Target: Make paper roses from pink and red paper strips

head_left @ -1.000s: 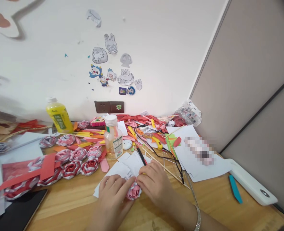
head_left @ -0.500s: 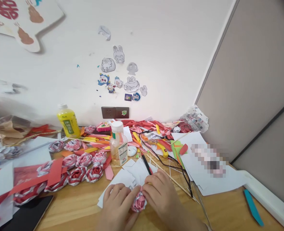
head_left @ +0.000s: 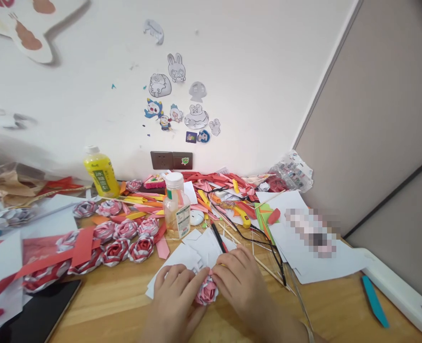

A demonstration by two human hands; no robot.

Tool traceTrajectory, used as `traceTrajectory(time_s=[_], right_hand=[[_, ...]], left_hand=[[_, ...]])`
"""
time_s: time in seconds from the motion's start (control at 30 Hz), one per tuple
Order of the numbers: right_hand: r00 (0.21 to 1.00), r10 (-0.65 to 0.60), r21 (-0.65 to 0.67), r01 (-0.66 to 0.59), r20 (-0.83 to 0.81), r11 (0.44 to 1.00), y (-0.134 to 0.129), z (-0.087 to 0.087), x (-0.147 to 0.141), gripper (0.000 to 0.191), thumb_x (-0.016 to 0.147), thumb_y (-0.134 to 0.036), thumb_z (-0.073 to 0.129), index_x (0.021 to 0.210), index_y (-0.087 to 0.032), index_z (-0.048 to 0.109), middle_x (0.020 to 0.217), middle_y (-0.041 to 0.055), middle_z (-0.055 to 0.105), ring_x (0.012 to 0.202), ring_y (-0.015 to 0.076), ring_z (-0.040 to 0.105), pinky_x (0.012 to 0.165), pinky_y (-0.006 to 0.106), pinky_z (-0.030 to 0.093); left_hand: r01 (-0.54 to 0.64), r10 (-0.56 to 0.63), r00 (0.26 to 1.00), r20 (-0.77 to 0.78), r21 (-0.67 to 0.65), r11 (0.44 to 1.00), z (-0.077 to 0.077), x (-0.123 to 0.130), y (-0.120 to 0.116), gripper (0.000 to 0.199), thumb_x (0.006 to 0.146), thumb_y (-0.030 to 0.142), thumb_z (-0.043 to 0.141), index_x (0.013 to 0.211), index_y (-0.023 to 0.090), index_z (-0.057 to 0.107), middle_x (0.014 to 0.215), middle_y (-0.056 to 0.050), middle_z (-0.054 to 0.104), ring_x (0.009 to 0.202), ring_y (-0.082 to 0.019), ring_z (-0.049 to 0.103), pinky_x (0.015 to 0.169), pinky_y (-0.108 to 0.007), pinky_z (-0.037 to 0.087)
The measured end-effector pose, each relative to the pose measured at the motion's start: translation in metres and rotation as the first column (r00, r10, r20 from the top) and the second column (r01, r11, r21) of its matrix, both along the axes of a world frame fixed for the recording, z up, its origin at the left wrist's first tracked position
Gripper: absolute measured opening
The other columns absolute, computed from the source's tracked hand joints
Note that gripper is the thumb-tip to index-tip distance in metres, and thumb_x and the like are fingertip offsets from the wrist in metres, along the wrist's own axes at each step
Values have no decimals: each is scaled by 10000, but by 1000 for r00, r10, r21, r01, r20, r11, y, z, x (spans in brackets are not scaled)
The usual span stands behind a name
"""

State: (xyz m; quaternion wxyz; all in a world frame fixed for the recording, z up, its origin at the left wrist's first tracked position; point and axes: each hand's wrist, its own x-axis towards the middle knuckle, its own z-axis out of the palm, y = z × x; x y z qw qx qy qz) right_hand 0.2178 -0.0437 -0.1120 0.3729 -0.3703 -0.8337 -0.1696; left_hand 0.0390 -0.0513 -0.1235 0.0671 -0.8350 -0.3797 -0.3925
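Note:
A pink and white folded paper rose (head_left: 207,291) is held low over the wooden table between both hands. My left hand (head_left: 177,297) grips it from the left, its thumb under the flower and its index finger at the top edge. On the other side, my right hand (head_left: 240,281) pinches the upper right edge of the petals, its fingers curled. The two sets of fingertips almost meet at the top of the rose. Behind the hands lie white paper pieces (head_left: 182,257) and a black and red pen (head_left: 218,238).
Several finished paper roses (head_left: 115,251) stand at the left beside a phone (head_left: 42,312). Two bottles, a yellow drink (head_left: 102,174) and a clear one (head_left: 177,209), stand behind. Coloured paper strips (head_left: 228,183) run along the wall. A teal cutter-like object (head_left: 375,301) lies at right.
The camera view has tilted down slightly, so the wall sits higher in the picture. Both hands keep their hold on the rose, with only tiny finger shifts.

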Motion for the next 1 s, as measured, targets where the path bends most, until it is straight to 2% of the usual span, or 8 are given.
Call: traceTrajectory(time_s=[0.17, 0.47, 0.73, 1.0], right_hand=[[1000, -4, 11, 4, 14, 1000, 0, -4, -1, 214, 910, -113, 438, 752, -189, 560, 769, 5, 608, 723, 153, 504, 834, 376, 332], [998, 4, 9, -4, 66, 1000, -2, 0, -1, 273, 935, -104, 344, 782, -169, 560, 817, 28, 623, 739, 167, 481, 889, 397, 308], [1000, -2, -46, 0, -24, 999, 3, 2, -2, 183, 913, -175, 465, 739, -181, 520, 791, 3, 598, 737, 144, 483, 814, 340, 354], [1000, 8, -65, -10, -30, 998, 1, 6, -2, 206, 925, -164, 443, 736, -172, 523, 763, 9, 582, 725, 146, 476, 790, 336, 360]], left_hand=[[3, -4, 1000, 9, 10, 1000, 0, 0, 0, 252, 806, 207, 558, 1049, 229, 620, 781, -9, 657, 776, -199, 523, 778, -334, 321], [-8, 8, 999, 38, -10, 1000, -3, 3, 1, 232, 831, 240, 528, 1044, 235, 619, 761, -4, 649, 774, -199, 520, 782, -350, 323], [-2, 16, 989, -150, 92, 996, -10, -7, 7, 277, 819, 213, 515, 1087, 213, 586, 804, -18, 661, 788, -202, 558, 774, -357, 324], [-6, 21, 983, -183, 82, 997, -6, -7, 7, 315, 805, 222, 540, 1118, 233, 572, 809, -8, 666, 782, -195, 579, 774, -341, 344]])
